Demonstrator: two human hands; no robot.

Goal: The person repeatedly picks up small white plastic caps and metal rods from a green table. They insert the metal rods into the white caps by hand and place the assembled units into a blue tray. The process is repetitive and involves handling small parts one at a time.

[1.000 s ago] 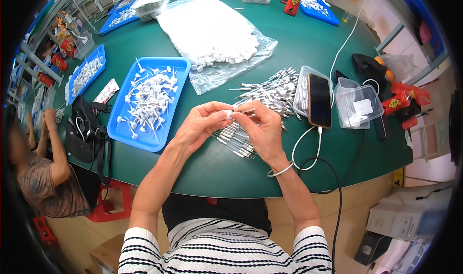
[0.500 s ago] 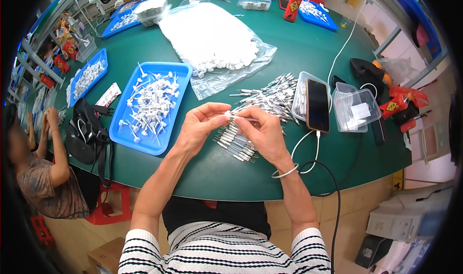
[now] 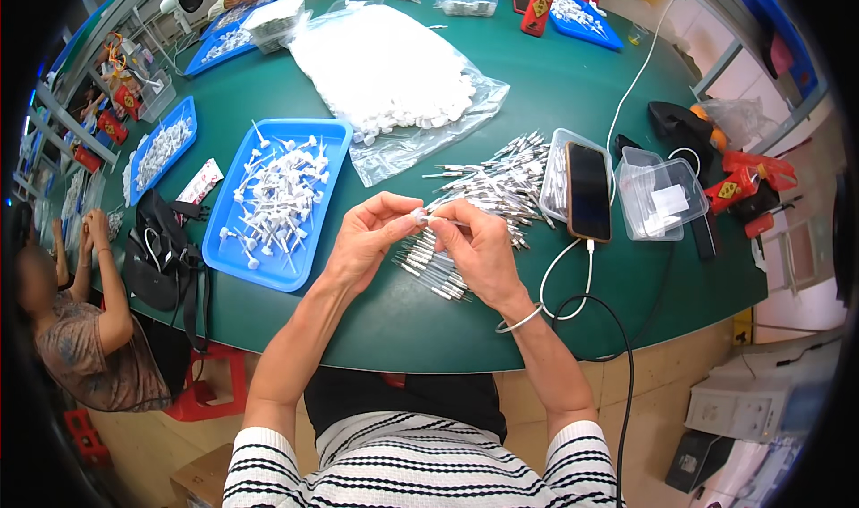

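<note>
My left hand [image 3: 365,241] pinches a small white plastic cap [image 3: 419,215] between thumb and fingertips. Against it, my right hand [image 3: 483,256] holds a thin pale rod [image 3: 455,223], its end meeting the cap; the fingers hide how deep it sits. Below and beyond my hands lies a heap of slim rods [image 3: 501,173] with metal-looking tips, part of it in a neat row [image 3: 431,271]. To the left, a blue tray [image 3: 337,164] bears many rods with white caps on them. Loose white caps fill a large clear plastic bag [image 3: 385,70] beyond my hands.
On the right, a phone [image 3: 587,190] on a charging cable leans on a clear box [image 3: 557,141] of rods, beside clear containers [image 3: 658,199]. A black bag [image 3: 161,249] lies left of the tray. A red bottle [image 3: 540,5] stands far back. Another person [image 3: 94,329] sits at left.
My right hand has shifted slightly left, closer to my left hand, and less of the rod shows between them. The cap stays in the left fingertips.
</note>
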